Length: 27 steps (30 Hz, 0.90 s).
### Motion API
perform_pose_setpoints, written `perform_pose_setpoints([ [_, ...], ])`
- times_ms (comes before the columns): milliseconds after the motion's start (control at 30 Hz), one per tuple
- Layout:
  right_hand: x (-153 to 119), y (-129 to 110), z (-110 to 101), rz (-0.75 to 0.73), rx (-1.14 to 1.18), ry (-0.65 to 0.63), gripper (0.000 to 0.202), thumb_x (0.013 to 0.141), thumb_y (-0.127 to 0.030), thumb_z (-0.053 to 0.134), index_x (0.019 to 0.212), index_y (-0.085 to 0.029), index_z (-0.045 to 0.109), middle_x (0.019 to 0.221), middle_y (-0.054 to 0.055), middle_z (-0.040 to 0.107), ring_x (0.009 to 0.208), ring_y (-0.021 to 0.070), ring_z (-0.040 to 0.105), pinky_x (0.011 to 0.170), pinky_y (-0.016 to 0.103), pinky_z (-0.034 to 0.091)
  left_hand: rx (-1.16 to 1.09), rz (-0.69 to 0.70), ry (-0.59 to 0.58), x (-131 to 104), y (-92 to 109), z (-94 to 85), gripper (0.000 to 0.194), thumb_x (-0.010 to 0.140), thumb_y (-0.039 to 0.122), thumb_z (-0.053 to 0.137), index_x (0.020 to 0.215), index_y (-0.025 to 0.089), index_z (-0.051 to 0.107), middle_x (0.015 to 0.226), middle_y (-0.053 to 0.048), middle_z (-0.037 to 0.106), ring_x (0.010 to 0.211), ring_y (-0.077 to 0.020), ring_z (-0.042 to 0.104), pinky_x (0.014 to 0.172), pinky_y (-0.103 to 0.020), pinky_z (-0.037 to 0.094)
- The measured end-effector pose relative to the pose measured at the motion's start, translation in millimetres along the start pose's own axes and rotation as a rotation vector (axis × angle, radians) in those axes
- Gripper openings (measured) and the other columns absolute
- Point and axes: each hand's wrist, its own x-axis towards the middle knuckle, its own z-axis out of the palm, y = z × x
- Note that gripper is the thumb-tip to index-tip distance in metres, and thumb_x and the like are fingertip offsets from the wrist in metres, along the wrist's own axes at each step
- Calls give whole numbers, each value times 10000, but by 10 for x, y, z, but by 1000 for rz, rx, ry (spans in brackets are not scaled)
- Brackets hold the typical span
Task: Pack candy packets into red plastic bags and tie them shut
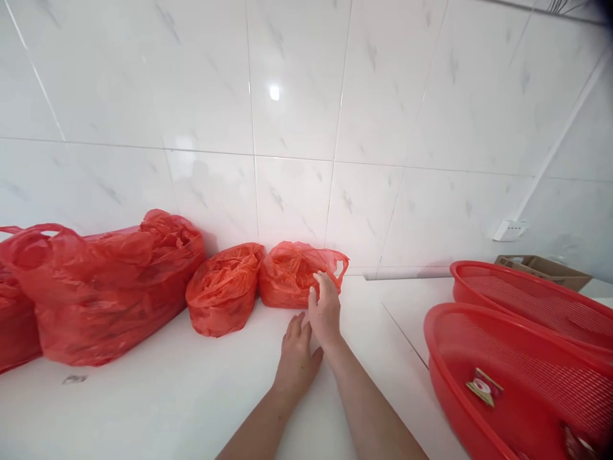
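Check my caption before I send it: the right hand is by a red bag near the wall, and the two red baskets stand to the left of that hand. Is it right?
Not quite: the two red baskets stand to the right of that hand, as the head view shows. The right hand is by a red bag near the wall.

Bare hands (297, 359), slender fingers (328, 289), bare forearms (374, 404), narrow wrists (334, 345), nails apparently short

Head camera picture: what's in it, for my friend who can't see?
A person's bare right hand is at a small red plastic bag, with the left hand close by, over a white table. More red bags stand to the left by a tiled wall, and red baskets to the right.
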Motion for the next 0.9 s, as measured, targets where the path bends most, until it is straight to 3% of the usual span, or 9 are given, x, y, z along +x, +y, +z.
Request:
perform_pose_setpoints([
  [167,100,257,163,171,-1,-64,456,888,-251,357,1337,-190,399,1378,98,437,1274,219,400,1006,416,383,37,-242,306,189,-216,-57,699,766,223,504,1395,204,199,1518,-149,76,1405,-309,97,1103,-503,235],
  [333,-13,457,236,266,-63,-267,707,778,-289,533,1424,-176,269,1436,128,347,1317,267,335,999,429,373,145,-269,448,405,-279,-173,847,725,200,572,1441,223,121,1533,-124,-73,1407,-339,21,1103,-515,192],
  [433,-30,450,210,327,-111,-340,854,714,-349,621,1447,-205,208,1400,136,386,1265,274,407,948,390,406,226,-192,432,474,-280,-188,833,706,188,617,1433,254,216,1536,-113,-60,1401,-355,39,1091,-501,215],
  [533,-5,418,178,344,-206,-400,867,658,-375,667,1417,-211,282,1311,155,462,1128,288,525,891,379,427,272,-185,343,487,-263,-177,798,708,289,660,1415,262,289,1526,-145,42,1387,-388,78,1057,-523,252],
  [700,3,444,138,362,-262,-419,382,694,-310,574,1058,-192,584,1032,97,615,900,231,604,804,347,447,334,-276,301,484,-176,-200,742,773,460,573,1422,289,256,1501,-163,157,1367,-401,136,999,-615,254],
  [800,-19,486,131,409,-28,-367,254,661,-269,571,902,-203,612,938,52,638,867,209,596,795,339,448,362,-283,324,502,-145,-202,773,760,472,580,1426,302,227,1516,-154,107,1370,-408,116,994,-625,251],
  [900,-15,519,152,605,549,-295,284,599,-241,595,881,-208,609,857,13,644,816,188,599,774,329,466,363,-300,395,511,-148,-165,814,719,476,622,1416,324,230,1528,-124,93,1374,-399,117,998,-623,246],
])
